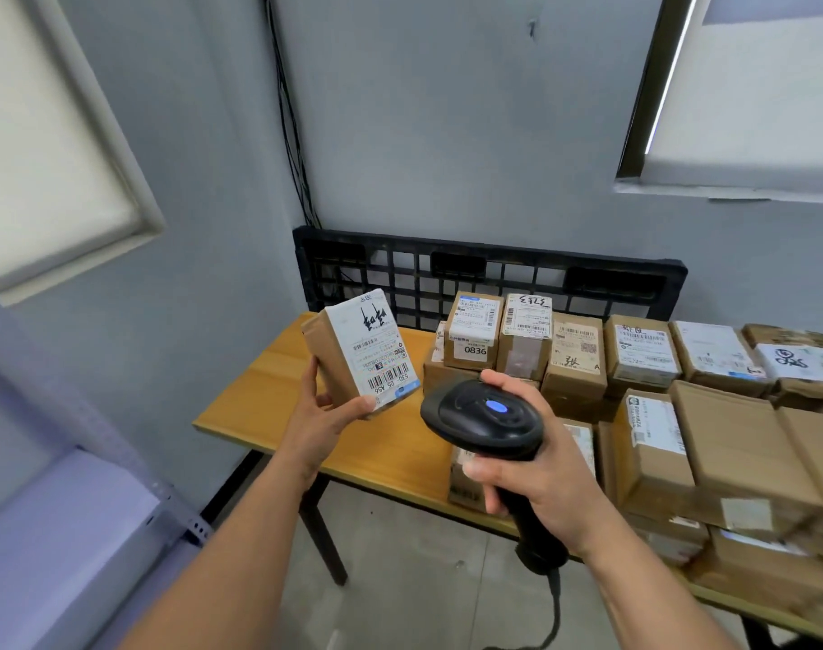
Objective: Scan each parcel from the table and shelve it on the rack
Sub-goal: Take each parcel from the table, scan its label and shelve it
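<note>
Two hands busy: left hand (323,417) grips small parcel (360,351) above surface (278,377), label up; right hand (536,476) clasps black scanner (484,417) just right of it.

Two hands mid-frame: left hand (320,415), right hand (541,480). One black scanner (484,415), gripped by the right hand. One held parcel (362,354), gripped by the left hand, centre left. One table (278,368). Table parcels (576,354): at least twelve cardboard boxes across centre right and lower right; they are stacked and blurred toward the edge, so no exact tally. One black grid pallet (494,269), centre. Two windows with blinds: left window (39,147) upper left, right window (752,86) upper right. One rack (72,509), lower left.
</note>
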The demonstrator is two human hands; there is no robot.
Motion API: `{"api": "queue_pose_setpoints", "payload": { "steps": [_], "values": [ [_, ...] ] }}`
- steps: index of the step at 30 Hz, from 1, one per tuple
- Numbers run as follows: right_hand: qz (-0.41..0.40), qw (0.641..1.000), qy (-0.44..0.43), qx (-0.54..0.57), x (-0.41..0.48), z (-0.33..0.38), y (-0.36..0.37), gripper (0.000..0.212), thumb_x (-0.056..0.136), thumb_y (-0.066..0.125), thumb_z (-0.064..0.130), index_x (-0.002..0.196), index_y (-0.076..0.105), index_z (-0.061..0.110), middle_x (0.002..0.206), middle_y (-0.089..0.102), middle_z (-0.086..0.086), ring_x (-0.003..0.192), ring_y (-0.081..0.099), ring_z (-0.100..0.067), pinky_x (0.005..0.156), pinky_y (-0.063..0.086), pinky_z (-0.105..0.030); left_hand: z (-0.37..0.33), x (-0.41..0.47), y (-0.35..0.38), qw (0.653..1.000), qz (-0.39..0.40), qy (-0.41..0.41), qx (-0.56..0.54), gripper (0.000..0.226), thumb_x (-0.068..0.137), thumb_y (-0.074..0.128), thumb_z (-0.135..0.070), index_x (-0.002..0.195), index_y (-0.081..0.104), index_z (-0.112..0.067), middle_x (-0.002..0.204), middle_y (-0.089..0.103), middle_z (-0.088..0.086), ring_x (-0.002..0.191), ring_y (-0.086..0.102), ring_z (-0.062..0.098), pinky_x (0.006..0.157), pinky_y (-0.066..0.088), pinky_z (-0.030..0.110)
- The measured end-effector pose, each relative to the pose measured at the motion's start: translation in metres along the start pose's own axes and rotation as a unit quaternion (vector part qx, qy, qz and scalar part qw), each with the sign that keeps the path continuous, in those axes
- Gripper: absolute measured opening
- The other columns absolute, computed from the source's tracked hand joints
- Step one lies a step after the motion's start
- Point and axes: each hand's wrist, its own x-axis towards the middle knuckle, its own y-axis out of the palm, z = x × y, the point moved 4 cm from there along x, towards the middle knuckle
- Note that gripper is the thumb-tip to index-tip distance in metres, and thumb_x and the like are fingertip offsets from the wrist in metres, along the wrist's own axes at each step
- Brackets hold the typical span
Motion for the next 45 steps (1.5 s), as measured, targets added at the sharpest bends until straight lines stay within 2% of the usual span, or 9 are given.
{"api": "queue_pose_setpoints", "payload": {
  "steps": [3,9,14,19,22,27,33,39,45],
  "values": [
    [0.014,1.0,0.004,0.004,-0.005,-0.005,0.004,0.084,0.06,0.086,0.023,0.133,0.048,0.042,0.085,0.071,-0.001,0.049,0.058,-0.03,0.05,0.052,-0.039,0.005,-0.014,-0.004,1.0,-0.017,0.003,-0.007,0.118,0.056,0.084,-0.038,0.151,0.014,-0.043,0.119,0.063,0.007,0.113,0.059,0.024,0.106,0.042,0.053],
    [0.021,1.0,-0.01,-0.016,-0.009,-0.012,0.02,0.082,0.063,0.085,0.014,0.129,0.051,0.049,0.116,0.063,-0.01,0.052,0.061,-0.031,0.053,0.055,-0.043,0.015,-0.046,-0.026,0.998,-0.06,0.0,-0.014,0.114,0.063,0.086,-0.036,0.151,0.013,-0.042,0.127,0.059,0.007,0.116,0.057,0.023,0.104,0.044,0.047],
    [0.056,0.998,-0.025,-0.007,-0.009,-0.007,0.047,0.082,0.07,0.083,-0.002,0.129,0.051,0.046,0.113,0.063,-0.014,0.051,0.059,-0.029,0.047,0.053,-0.037,0.019,-0.072,-0.059,0.995,-0.099,0.009,-0.018,0.105,0.069,0.084,-0.027,0.15,0.019,-0.04,0.123,0.062,0.008,0.113,0.06,0.022,0.103,0.046,0.043],
    [0.085,0.995,-0.047,-0.002,-0.008,0.0,0.089,0.083,0.07,0.081,-0.006,0.13,0.05,0.042,0.106,0.067,-0.008,0.052,0.058,-0.029,0.046,0.051,-0.037,0.022,-0.1,-0.102,0.99,-0.133,0.023,-0.027,0.095,0.064,0.083,-0.039,0.141,0.028,-0.045,0.122,0.065,0.003,0.112,0.062,0.02,0.085,0.048,0.026],
    [0.107,0.992,-0.061,-0.018,-0.008,0.004,0.12,0.084,0.069,0.081,-0.007,0.132,0.049,0.04,0.105,0.068,0.0,0.054,0.059,-0.031,0.045,0.051,-0.036,0.023,-0.119,-0.135,0.987,-0.151,0.023,-0.041,0.103,0.053,0.08,-0.053,0.143,0.03,-0.043,0.122,0.067,0.0,0.111,0.064,0.019,0.092,0.05,0.032],
    [0.138,0.988,-0.067,-0.025,-0.017,0.011,0.181,0.083,0.065,0.087,0.005,0.127,0.052,0.047,0.112,0.065,-0.007,0.058,0.063,-0.024,0.045,0.052,-0.034,0.032,-0.161,-0.196,0.981,-0.19,0.024,-0.039,0.093,0.062,0.075,-0.046,0.145,0.032,-0.039,0.118,0.068,-0.003,0.108,0.065,0.013,0.091,0.049,0.029],
    [0.178,0.98,-0.087,-0.023,-0.041,0.021,0.266,0.082,0.066,0.085,0.002,0.13,0.05,0.04,0.114,0.063,-0.01,0.058,0.063,-0.012,0.044,0.051,-0.029,0.044,-0.214,-0.271,0.971,-0.234,0.016,-0.04,0.084,0.065,0.072,-0.046,0.139,0.034,-0.047,0.117,0.068,-0.007,0.105,0.065,0.01,0.079,0.046,0.024],
    [0.201,0.975,-0.098,-0.01,-0.056,0.015,0.334,0.084,0.068,0.085,-0.004,0.129,0.053,0.044,0.12,0.063,-0.003,0.061,0.063,-0.025,0.047,0.054,-0.039,0.058,-0.254,-0.333,0.964,-0.265,0.009,-0.022,0.075,0.08,0.076,-0.037,0.141,0.032,-0.045,0.123,0.065,-0.003,0.111,0.062,0.016,0.098,0.045,0.036],
    [0.248,0.965,-0.087,0.018,-0.061,0.021,0.405,0.082,0.066,0.084,-0.003,0.125,0.055,0.046,0.107,0.064,-0.013,0.051,0.058,-0.021,0.045,0.048,-0.03,0.06,-0.289,-0.39,0.948,-0.318,0.019,-0.017,0.069,0.088,0.069,-0.028,0.143,0.031,-0.042,0.126,0.064,0.0,0.112,0.062,0.019,0.103,0.044,0.043]
  ]
}}
